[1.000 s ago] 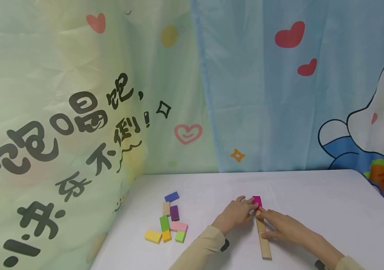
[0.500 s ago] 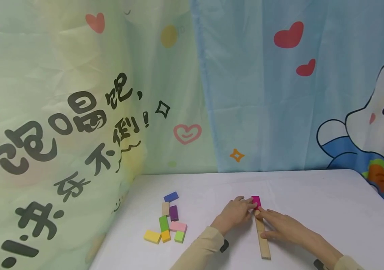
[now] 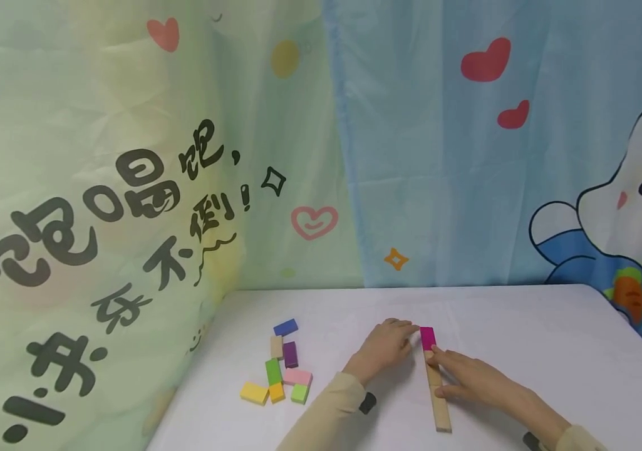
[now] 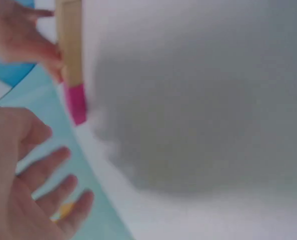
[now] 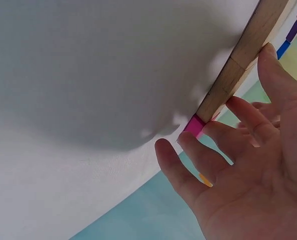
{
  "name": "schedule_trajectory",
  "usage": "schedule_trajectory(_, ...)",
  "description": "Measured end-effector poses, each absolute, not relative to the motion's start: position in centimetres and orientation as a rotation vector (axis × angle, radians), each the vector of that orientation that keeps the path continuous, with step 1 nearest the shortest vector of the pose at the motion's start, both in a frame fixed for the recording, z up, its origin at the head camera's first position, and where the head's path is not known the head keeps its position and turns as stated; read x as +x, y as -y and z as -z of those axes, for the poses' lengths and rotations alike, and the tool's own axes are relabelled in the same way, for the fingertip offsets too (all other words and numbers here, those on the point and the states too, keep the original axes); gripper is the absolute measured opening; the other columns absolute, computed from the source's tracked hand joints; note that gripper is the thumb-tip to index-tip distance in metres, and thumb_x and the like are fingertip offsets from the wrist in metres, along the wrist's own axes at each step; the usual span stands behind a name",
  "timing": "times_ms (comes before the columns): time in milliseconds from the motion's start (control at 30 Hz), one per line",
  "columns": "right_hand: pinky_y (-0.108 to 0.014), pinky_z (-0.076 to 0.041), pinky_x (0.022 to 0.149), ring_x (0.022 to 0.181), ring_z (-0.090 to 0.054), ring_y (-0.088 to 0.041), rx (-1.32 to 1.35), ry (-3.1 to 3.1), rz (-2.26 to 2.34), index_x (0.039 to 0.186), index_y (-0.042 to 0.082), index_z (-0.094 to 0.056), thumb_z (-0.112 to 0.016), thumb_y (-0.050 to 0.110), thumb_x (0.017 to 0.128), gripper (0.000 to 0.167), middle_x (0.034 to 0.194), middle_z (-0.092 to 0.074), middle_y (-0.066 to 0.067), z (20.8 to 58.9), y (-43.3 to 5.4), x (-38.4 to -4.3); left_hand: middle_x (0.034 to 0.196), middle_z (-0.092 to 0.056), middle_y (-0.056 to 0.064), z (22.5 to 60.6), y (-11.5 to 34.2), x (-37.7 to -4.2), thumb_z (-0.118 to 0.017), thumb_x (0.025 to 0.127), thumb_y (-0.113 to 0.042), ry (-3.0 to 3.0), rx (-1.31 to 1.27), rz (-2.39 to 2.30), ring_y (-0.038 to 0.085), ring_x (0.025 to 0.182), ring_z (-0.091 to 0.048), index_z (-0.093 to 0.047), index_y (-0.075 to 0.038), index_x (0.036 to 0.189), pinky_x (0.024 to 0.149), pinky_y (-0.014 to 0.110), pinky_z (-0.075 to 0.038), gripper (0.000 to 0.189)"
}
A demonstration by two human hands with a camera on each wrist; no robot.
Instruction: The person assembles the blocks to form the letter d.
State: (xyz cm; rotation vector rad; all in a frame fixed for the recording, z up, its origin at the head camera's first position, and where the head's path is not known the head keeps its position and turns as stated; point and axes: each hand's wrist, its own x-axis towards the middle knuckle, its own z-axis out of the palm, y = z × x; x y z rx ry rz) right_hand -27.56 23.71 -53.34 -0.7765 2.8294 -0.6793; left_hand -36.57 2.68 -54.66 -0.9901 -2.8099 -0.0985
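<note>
A straight row of blocks runs away from me on the white table. At its far end lies a magenta block point(image 3: 427, 338), followed toward me by two plain wooden blocks point(image 3: 441, 410) laid end to end. My right hand point(image 3: 478, 377) rests along the row's right side, fingers extended. In the right wrist view its thumb and fingertips point(image 5: 236, 102) touch the side of the wooden blocks point(image 5: 221, 90). On the other side, my left hand point(image 3: 379, 352) is spread loosely, left of the magenta block. The left wrist view has nothing between its relaxed fingers point(image 4: 56, 162).
Left of my hands lies a loose group: a blue block point(image 3: 285, 327), a purple block point(image 3: 290, 354), a green block point(image 3: 274, 372), a pink block point(image 3: 298, 376), a yellow block point(image 3: 255, 393) and several others. A printed curtain point(image 3: 298, 156) hangs behind the white table point(image 3: 540, 338).
My left hand has let go of the magenta block and drawn back slightly to the left. My right hand and the row of blocks have stayed in place.
</note>
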Motion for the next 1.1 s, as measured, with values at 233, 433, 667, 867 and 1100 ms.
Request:
schedule_trajectory(233, -0.071, -0.041, 0.1, 0.132, -0.049, -0.05, -0.636, -2.786, 0.681, 0.142, 0.002, -0.052, -0.073, 0.047, 0.087, 0.074, 0.145, -0.054, -0.025, 53.3, -23.1, -27.7, 0.102, -0.069, 0.013, 52.1, 5.7, -35.7, -0.06, 0.095, -0.025, 2.798, -0.237, 0.142, 0.032, 0.095, -0.063, -0.071, -0.009, 0.11, 0.083, 0.045, -0.051, 0.024)
schedule_trajectory(433, -0.074, -0.041, 0.097, 0.131, -0.05, -0.051, -0.637, -2.809, 0.656, 0.139, 0.006, -0.055, -0.072, 0.049, 0.087, 0.069, 0.145, -0.052, -0.028, 53.4, -23.2, -27.7, 0.1, -0.064, 0.028, 51.1, 13.7, -35.7, -0.057, 0.095, -0.022, 2.867, 0.189, 0.301, 0.046, 0.099, -0.059, -0.069, 0.004, 0.101, 0.093, 0.061, -0.045, 0.029)
schedule_trajectory(667, -0.075, -0.039, 0.098, 0.133, -0.048, -0.052, -0.624, -2.791, 0.668, 0.14, 0.008, -0.055, -0.071, 0.05, 0.088, 0.068, 0.148, -0.048, -0.029, 53.5, -23.3, -27.8, 0.114, -0.061, 0.032, 52.2, 16.1, -35.8, -0.055, 0.093, -0.019, 2.962, 0.218, 0.375, 0.05, 0.109, -0.053, -0.07, 0.002, 0.112, 0.098, 0.066, -0.041, 0.032)
schedule_trajectory(867, -0.074, -0.037, 0.101, 0.136, -0.045, -0.05, -0.626, -2.773, 0.692, 0.142, 0.009, -0.054, -0.068, 0.053, 0.089, 0.071, 0.152, -0.045, -0.027, 53.7, -23.5, -27.6, 0.111, -0.06, 0.029, 52.6, 15.3, -36.1, -0.058, 0.094, -0.018, 2.93, 0.231, 0.34, 0.046, 0.108, -0.053, -0.07, 0.007, 0.099, 0.097, 0.062, -0.042, 0.029)
schedule_trajectory(1100, -0.072, -0.039, 0.101, 0.135, -0.046, -0.051, -0.647, -2.783, 0.692, 0.144, 0.007, -0.052, -0.068, 0.053, 0.089, 0.074, 0.151, -0.046, -0.027, 54.0, -23.7, -27.6, 0.11, -0.07, 0.026, 52.4, 14.8, -36.9, -0.056, 0.088, -0.014, 3.002, 0.11, 0.341, 0.047, 0.103, -0.062, -0.071, 0.004, 0.108, 0.096, 0.063, -0.044, 0.031)
